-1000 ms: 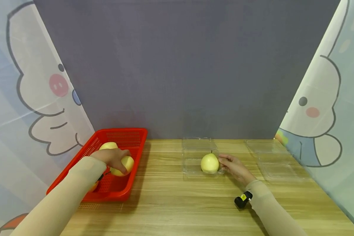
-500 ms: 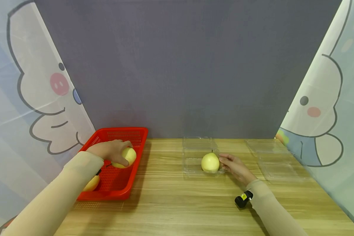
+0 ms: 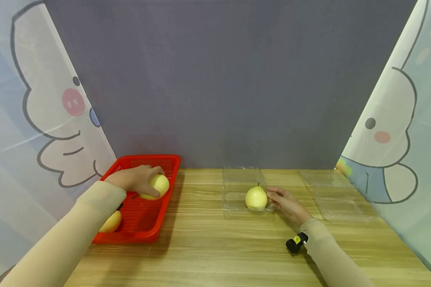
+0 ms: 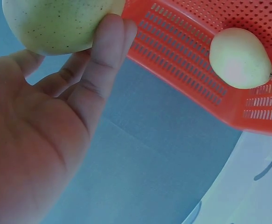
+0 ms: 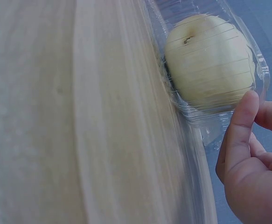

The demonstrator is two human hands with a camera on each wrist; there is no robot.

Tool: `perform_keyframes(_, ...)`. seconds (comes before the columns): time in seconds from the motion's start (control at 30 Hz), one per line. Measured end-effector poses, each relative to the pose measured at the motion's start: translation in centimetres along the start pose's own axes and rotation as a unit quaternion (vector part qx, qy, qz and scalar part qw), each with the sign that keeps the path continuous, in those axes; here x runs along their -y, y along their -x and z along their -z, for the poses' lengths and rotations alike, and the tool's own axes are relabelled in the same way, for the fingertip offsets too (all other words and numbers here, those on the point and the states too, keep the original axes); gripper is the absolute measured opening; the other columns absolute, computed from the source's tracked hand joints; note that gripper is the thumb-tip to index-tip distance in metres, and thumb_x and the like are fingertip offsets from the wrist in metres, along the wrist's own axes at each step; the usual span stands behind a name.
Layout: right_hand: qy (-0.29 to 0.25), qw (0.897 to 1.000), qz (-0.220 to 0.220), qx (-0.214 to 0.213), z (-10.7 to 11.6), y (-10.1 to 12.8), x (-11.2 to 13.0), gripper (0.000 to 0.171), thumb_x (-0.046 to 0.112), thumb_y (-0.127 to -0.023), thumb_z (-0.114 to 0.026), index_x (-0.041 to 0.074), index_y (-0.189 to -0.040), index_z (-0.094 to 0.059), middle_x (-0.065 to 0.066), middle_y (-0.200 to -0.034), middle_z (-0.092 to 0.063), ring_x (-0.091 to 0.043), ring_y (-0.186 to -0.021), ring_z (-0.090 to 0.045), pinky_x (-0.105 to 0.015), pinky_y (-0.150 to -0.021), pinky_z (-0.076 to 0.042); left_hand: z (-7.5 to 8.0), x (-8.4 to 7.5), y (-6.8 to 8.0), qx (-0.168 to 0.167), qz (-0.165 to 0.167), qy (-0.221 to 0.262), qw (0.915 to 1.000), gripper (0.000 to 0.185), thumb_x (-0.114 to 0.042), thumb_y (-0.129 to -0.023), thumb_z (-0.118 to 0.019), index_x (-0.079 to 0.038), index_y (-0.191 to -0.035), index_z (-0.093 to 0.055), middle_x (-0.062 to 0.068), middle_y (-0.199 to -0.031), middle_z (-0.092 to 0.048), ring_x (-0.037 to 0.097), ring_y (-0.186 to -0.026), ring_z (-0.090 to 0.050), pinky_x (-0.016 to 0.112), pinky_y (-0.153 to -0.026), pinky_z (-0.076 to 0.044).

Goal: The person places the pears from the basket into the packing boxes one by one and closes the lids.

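Observation:
My left hand (image 3: 138,180) grips a yellow-green pear (image 3: 159,185) and holds it over the far end of the red mesh basket (image 3: 147,223). In the left wrist view the fingers (image 4: 108,51) curl round this pear (image 4: 56,21). A second pear (image 3: 111,222) lies in the basket's near left corner, and the left wrist view shows that second pear (image 4: 240,57) too. My right hand (image 3: 283,200) holds the right edge of an open clear plastic box (image 3: 233,195). One pale pear (image 3: 256,198) sits in that box; in the right wrist view my thumb (image 5: 239,123) lies against the box rim (image 5: 203,116) below the boxed pear (image 5: 210,60).
A second open clear plastic box (image 3: 330,195) lies on the wooden table (image 3: 215,247) at the right. A small black and yellow device (image 3: 296,242) sits at my right wrist. A grey backdrop closes the rear, and cartoon-printed curtains hang on both sides.
My left hand has raised its pear and carried it toward the basket's far right end, uncovering the pear at the near left. The right hand and the boxed pear have stayed put.

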State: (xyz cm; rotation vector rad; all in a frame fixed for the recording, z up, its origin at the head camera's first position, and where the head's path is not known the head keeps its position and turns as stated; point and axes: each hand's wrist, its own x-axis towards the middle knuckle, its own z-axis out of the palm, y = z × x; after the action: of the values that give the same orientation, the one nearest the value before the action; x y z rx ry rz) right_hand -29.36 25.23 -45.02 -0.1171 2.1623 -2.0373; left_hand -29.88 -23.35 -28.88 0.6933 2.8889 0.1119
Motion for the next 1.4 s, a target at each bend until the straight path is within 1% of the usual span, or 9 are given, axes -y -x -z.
perform_keyframes(0.1,0.001,1.000,-0.002,-0.001,0.0,0.0,0.0,0.058,0.016,-0.106,-0.053,-0.012,-0.150,-0.028,-0.010,-0.117,-0.053,-0.008,-0.084,-0.055,-0.019,-0.072,-0.052,0.3,-0.3,-0.2,-0.004,-0.007,0.008,0.9999,0.056,-0.033,-0.073,-0.076,-0.017,-0.123,-0.058,0.007,-0.103,-0.057,0.025,-0.090,-0.053,0.036,-0.063,-0.049)
perform_keyframes(0.23,0.001,1.000,-0.003,-0.001,0.0,0.0,0.0,0.059,0.017,-0.106,-0.053,-0.012,-0.150,-0.028,-0.010,-0.119,-0.052,-0.008,-0.084,-0.054,-0.019,-0.072,-0.052,0.6,-0.8,-0.6,-0.007,-0.017,0.016,0.9997,0.054,-0.034,-0.074,-0.075,-0.017,-0.123,-0.058,0.006,-0.104,-0.057,0.023,-0.089,-0.053,0.034,-0.062,-0.049)
perform_keyframes(0.43,-0.001,1.000,-0.004,0.001,-0.1,0.1,0.1,0.059,0.017,-0.106,-0.053,-0.012,-0.150,-0.027,-0.009,-0.116,-0.052,-0.008,-0.084,-0.054,-0.019,-0.072,-0.052,0.7,-2.1,-1.4,-0.007,-0.019,0.015,0.9997,0.054,-0.034,-0.074,-0.076,-0.020,-0.123,-0.058,0.005,-0.107,-0.057,0.020,-0.088,-0.055,0.037,-0.067,-0.048)
perform_keyframes(0.63,0.001,1.000,-0.005,0.002,-0.2,0.2,0.2,0.059,0.017,-0.106,-0.053,-0.012,-0.150,-0.028,-0.008,-0.113,-0.052,-0.010,-0.085,-0.053,-0.020,-0.073,-0.052,0.8,-3.4,-2.2,-0.004,-0.038,-0.003,0.9993,0.051,-0.035,-0.076,-0.074,-0.020,-0.121,-0.059,0.002,-0.105,-0.058,0.019,-0.091,-0.055,0.037,-0.072,-0.048)
perform_keyframes(0.73,0.003,1.000,-0.004,0.005,-0.2,0.2,0.3,0.059,0.018,-0.106,-0.053,-0.012,-0.150,-0.027,-0.008,-0.114,-0.052,-0.010,-0.086,-0.053,-0.019,-0.073,-0.052,0.9,-3.9,-2.5,-0.002,-0.035,-0.005,0.9994,0.051,-0.035,-0.076,-0.075,-0.020,-0.121,-0.059,0.001,-0.105,-0.058,0.018,-0.090,-0.056,0.037,-0.072,-0.049)
perform_keyframes(0.8,0.004,1.000,-0.004,0.006,-0.1,0.2,0.3,0.059,0.017,-0.106,-0.053,-0.012,-0.150,-0.028,-0.008,-0.114,-0.052,-0.010,-0.086,-0.053,-0.019,-0.073,-0.052,0.9,-4.2,-2.7,0.003,-0.025,-0.004,0.9997,0.053,-0.036,-0.075,-0.075,-0.022,-0.123,-0.058,0.000,-0.106,-0.057,0.018,-0.088,-0.056,0.037,-0.071,-0.049)
perform_keyframes(0.93,0.007,1.000,-0.003,0.004,-0.1,0.1,0.2,0.058,0.017,-0.106,-0.052,-0.013,-0.150,-0.028,-0.008,-0.114,-0.053,-0.010,-0.087,-0.054,-0.018,-0.072,-0.052,0.7,-4.8,-3.4,0.017,-0.014,-0.002,0.9997,0.058,-0.037,-0.074,-0.075,-0.022,-0.127,-0.057,0.002,-0.106,-0.056,0.018,-0.087,-0.056,0.037,-0.070,-0.049)
perform_keyframes(1.13,0.010,1.000,0.000,0.001,-0.1,0.1,0.1,0.058,0.016,-0.106,-0.053,-0.013,-0.150,-0.028,-0.009,-0.114,-0.053,-0.010,-0.086,-0.054,-0.018,-0.072,-0.052,0.2,-5.7,-4.4,0.028,-0.017,-0.004,0.9995,0.061,-0.038,-0.074,-0.074,-0.021,-0.130,-0.056,0.003,-0.105,-0.055,0.020,-0.091,-0.054,0.036,-0.067,-0.050)
perform_keyframes(1.4,0.004,1.000,-0.001,0.002,-0.1,0.1,0.0,0.059,0.017,-0.106,-0.053,-0.013,-0.150,-0.027,-0.008,-0.113,-0.053,-0.009,-0.084,-0.054,-0.018,-0.071,-0.052,-0.5,-7.3,-5.8,0.023,-0.038,-0.013,0.9989,0.063,-0.041,-0.075,-0.074,-0.024,-0.133,-0.056,0.001,-0.110,-0.058,0.020,-0.093,-0.055,0.038,-0.073,-0.050)
